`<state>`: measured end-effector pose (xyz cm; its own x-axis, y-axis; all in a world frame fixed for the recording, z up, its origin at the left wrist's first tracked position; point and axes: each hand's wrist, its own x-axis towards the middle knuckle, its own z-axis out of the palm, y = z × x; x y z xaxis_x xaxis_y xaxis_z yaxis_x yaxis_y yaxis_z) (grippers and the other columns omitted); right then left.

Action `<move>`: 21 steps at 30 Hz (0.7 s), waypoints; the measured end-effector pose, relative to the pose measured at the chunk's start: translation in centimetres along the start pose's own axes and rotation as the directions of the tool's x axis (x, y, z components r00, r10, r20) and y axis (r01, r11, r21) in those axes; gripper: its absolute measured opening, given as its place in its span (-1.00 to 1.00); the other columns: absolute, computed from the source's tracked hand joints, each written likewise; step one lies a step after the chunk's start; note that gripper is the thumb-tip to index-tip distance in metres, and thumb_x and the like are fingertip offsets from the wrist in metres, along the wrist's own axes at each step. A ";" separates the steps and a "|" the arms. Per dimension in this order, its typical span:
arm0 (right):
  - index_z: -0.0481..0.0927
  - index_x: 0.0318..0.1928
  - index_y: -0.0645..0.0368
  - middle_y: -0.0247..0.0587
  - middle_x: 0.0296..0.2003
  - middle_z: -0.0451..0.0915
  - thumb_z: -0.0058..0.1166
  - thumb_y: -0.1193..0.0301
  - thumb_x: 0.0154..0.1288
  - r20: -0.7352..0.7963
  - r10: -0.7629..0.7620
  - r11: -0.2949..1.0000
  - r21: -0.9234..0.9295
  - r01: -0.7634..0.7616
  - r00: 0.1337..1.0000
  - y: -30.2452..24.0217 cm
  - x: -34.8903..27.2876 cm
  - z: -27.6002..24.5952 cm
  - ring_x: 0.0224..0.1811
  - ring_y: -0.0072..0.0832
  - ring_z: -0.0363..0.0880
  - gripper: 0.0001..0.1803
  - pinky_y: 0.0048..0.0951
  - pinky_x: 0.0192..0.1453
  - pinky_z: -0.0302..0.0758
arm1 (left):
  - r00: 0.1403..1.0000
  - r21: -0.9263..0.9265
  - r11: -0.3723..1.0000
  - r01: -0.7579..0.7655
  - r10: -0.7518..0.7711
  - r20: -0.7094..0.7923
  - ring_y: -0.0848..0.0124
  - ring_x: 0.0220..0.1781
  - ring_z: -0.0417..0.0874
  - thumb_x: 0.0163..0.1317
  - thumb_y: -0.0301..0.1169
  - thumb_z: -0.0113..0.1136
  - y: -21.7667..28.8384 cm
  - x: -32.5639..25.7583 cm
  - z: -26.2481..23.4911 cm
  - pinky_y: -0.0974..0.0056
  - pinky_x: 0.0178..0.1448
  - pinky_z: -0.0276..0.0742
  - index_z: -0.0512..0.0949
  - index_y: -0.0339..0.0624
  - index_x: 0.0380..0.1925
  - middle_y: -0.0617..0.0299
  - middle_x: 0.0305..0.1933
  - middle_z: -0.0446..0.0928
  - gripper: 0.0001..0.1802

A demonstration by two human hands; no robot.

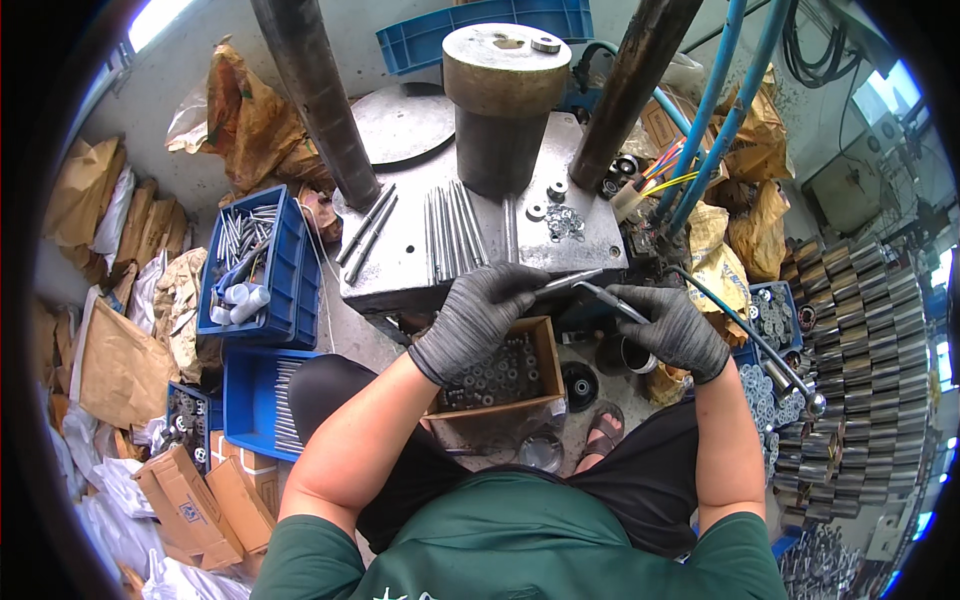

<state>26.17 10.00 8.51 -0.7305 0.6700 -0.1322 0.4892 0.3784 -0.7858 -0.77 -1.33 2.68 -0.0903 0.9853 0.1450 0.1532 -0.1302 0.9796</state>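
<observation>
Pinching a thin grey metal rod (567, 281) in closed grey-gloved left hand (480, 310) fingers, gripping a slim metal tool (612, 300) in curled grey-gloved right hand (668, 325), meeting tip to tip above the brown cardboard box of small metal rings (500, 375), just before the grey steel press table (460, 225).

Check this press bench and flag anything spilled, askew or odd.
Small washers lie scattered loose on the metal press plate rather than in a box. Crumpled brown paper bags are heaped around the bench. The rods lie fairly orderly. Both gloved hands, left hand and right hand, each hold a thin rod.
</observation>
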 end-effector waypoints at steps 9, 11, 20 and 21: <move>0.63 0.24 0.24 -0.13 -0.15 0.78 0.31 0.45 0.28 0.223 0.069 0.991 0.095 -0.092 0.972 0.0 0.1 1.3 -0.14 -0.58 0.69 -0.50 -0.45 0.01 0.64 | 0.953 -0.307 0.921 0.241 -0.165 0.254 0.62 -0.38 0.58 0.51 -0.29 0.12 0.4 -0.1 0.5 0.46 -0.28 0.53 0.57 -0.30 0.21 0.22 -0.21 0.68 -0.60; 0.62 0.24 0.23 -0.12 -0.13 0.78 0.31 0.46 0.27 0.222 0.046 0.994 0.091 -0.068 0.974 0.5 0.1 1.4 -0.12 -0.55 0.70 -0.49 -0.44 0.03 0.64 | 0.945 -0.329 0.906 0.267 -0.180 0.273 0.60 -0.41 0.57 0.51 -0.25 0.12 0.4 -0.1 0.5 0.47 -0.30 0.52 0.57 -0.30 0.21 0.23 -0.23 0.68 -0.58; 0.56 0.30 0.24 -0.22 -0.03 0.70 0.32 0.51 0.22 0.124 -0.300 0.951 -0.041 0.307 0.946 1.8 1.0 1.8 -0.07 -0.57 0.65 -0.41 -0.45 0.04 0.61 | 0.866 -0.547 0.692 0.471 -0.247 0.434 0.57 -0.64 0.50 0.49 -0.28 0.09 0.3 0.3 0.0 0.52 -0.54 0.40 0.53 -0.43 0.20 0.17 -0.35 0.68 -0.55; 0.55 0.31 0.25 -0.34 -0.08 0.66 0.28 0.53 0.27 0.089 -0.455 0.875 -0.139 0.463 0.886 1.8 1.3 2.0 -0.17 -0.68 0.59 -0.44 -0.48 -0.10 0.61 | 0.849 -0.604 0.615 0.507 -0.236 0.472 0.56 -0.67 0.50 0.48 -0.29 0.09 0.3 0.3 -0.2 0.51 -0.58 0.38 0.52 -0.44 0.21 0.14 -0.36 0.69 -0.54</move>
<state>25.15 10.21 5.73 -0.9121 0.3652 0.1865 0.1565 0.7303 -0.6649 -0.90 -1.11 3.05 0.3518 0.9198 -0.1738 -0.5459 0.3524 0.7602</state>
